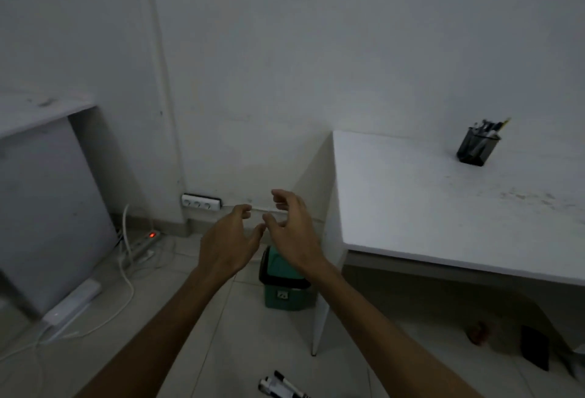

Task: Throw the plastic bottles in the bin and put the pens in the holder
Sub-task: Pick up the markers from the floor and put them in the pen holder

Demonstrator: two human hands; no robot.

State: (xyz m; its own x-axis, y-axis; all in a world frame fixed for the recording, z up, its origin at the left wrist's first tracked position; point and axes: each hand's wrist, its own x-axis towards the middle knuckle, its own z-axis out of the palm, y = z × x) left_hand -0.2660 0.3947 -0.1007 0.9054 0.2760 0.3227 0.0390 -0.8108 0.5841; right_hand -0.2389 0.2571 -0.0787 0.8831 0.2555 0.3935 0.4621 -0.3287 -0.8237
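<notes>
Both hands were raised in front of the body above the green bin (pixel 286 283), which stood on the floor against the leg of the bench (pixel 443 207). The left hand (pixel 226 244) and the right hand (pixel 292 233) each had the grip spread, fingers loosely curled, holding nothing. No plastic bottle was visible. The holder (pixel 477 148) stood on the bench, well apart to the right and further away, with pens already in it. More pens (pixel 280 385) lay on the floor at the lower edge of the view, below and behind both hands, long axes running roughly toward the lower right. Judged by position, the right hand was marginally nearer to them
</notes>
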